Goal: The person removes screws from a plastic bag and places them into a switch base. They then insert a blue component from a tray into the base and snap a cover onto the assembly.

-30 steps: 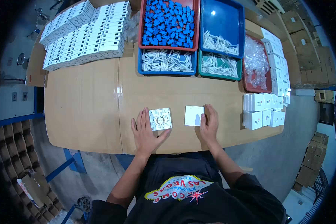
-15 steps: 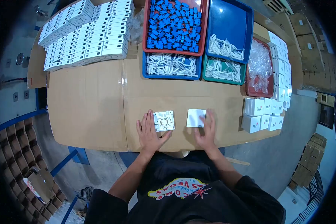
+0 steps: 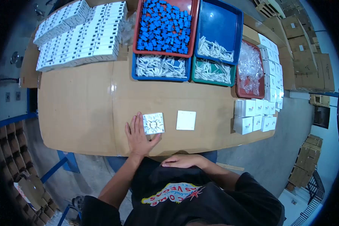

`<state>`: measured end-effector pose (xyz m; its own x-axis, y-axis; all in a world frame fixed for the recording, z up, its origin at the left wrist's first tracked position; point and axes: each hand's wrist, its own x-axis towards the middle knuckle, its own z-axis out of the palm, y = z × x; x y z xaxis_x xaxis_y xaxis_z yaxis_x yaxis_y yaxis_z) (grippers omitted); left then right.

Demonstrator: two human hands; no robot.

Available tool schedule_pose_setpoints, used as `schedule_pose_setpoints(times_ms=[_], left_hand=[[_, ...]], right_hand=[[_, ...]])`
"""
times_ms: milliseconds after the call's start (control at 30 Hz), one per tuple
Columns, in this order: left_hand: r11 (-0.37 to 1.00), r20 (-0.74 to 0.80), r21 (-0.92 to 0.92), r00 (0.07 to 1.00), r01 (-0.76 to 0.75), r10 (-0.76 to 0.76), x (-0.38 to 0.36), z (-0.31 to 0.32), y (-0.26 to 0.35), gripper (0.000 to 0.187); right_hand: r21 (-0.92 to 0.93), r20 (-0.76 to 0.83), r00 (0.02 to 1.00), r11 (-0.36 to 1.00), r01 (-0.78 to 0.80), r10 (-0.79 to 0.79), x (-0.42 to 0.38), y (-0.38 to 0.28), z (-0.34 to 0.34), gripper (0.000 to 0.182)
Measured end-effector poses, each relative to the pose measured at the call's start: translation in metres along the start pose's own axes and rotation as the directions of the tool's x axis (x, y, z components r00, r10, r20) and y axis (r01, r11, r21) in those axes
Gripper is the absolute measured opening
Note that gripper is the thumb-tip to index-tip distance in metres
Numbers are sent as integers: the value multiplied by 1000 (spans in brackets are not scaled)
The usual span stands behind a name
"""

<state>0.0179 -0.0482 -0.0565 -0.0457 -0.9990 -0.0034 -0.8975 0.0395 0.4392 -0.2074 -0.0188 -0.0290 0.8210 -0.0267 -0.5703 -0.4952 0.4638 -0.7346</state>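
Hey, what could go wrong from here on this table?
The plain white plate lies unheld, so a stray hand could nudge it. The heaped red tray seems to overlap the blue tray nearer the person; a knock might spill pieces. The stacked white boxes could topple if bumped.

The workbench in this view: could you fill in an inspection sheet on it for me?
Surface: brown cardboard, with a lengthwise crease and shiny spots.
Job's things: patterned white square by the left hand; plain white square lying apart to its right.
Clutter: blue pieces, slim white pieces and clear plastic in trays; stacked white boxes at far left, more at right.
Hands: left spread at the patterned square; right hand resting by the near edge, its fingers partly hidden.
Cables: nothing seen on the cardboard.
Surroundings: cartons at right.
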Motion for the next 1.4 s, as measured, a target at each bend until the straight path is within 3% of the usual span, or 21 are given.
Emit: schedule_pose_setpoints(times_ms=[133,300,367,400,500,667,900,967,1100,1167,1233,1267,1300,1367,1400], left_hand=[[1000,-48,1,999,-13,13,-2,2,0,104],[997,-129,41,990,-59,64,-10,11,-1,100],[994,-164,65,981,-92,102,-12,13,0,99],[994,-180,67,979,-89,100,-12,14,0,99],[992,-206,81,973,-92,107,-17,16,0,98],[989,-245,95,961,-109,129,-22,21,-3,98],[989,-235,118,965,-90,116,-22,20,-3,97],[989,-232,118,966,-87,113,-22,19,-2,97],[990,-220,104,968,-97,118,-21,19,-1,97],[991,-214,91,970,-100,118,-18,16,0,97],[991,-208,90,971,-102,119,-17,14,-1,97],[991,-202,88,972,-106,122,-17,13,-1,98],[990,-195,82,972,-113,127,-16,13,0,98],[992,-177,68,978,-102,113,-15,11,2,98],[995,-167,58,981,-87,95,-15,11,3,99]], right_hand=[[68,-9,989,987,147,-147,5,6,5,58],[67,54,979,978,195,-199,-1,8,23,47],[-47,49,976,975,216,-214,-9,6,33,45],[-127,28,979,971,204,-202,-18,-1,39,45],[-111,2,967,961,254,-256,-31,-1,57,45],[-177,-170,915,925,336,-365,-30,16,76,42],[-137,-201,914,934,330,-353,-28,13,78,31],[-257,-213,900,911,324,-380,-28,7,77,31],[-315,-180,860,856,410,-477,-11,16,74,34],[-223,-160,846,854,470,-508,-7,16,69,33],[-314,-152,716,720,619,-682,-4,15,61,32],[-297,-150,799,797,526,-582,-7,15,55,33],[-291,-153,799,799,527,-582,-9,11,51,33],[-133,-120,939,942,307,-323,-13,6,44,34],[-128,-124,939,944,305,-321,-13,7,42,34]])
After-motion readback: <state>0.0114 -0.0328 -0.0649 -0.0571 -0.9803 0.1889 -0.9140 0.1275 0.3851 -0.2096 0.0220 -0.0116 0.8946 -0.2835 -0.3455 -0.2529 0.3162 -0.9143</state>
